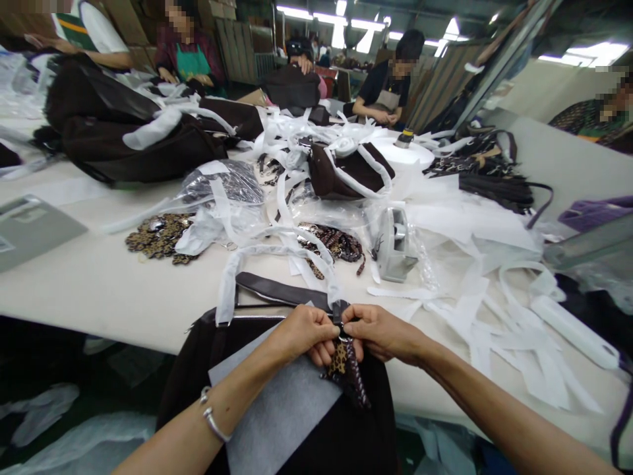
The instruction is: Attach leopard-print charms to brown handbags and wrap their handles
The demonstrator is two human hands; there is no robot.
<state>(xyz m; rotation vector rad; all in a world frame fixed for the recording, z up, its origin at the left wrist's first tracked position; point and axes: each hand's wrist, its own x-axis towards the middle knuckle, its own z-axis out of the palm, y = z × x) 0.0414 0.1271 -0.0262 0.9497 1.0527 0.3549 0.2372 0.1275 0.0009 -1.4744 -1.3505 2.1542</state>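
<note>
Nearest to us lies a dark brown bag (297,422) with a grey sheet (277,402) across it, hanging over the near edge of the white table (99,284). Just above the grey sheet our left hand (304,333) and right hand (380,332) meet fingertip to fingertip, both pinching the metal ring where a leopard-print tassel (346,369) hangs onto the bag. A paper-wrapped strap (277,254) loops up from the bag's far side. Beyond the bag sit a grey tape dispenser (394,245), a heap of leopard-print tassels (161,237) to its left, and more brown bags (346,173) among white strips. Other people work well beyond the bag.
</note>
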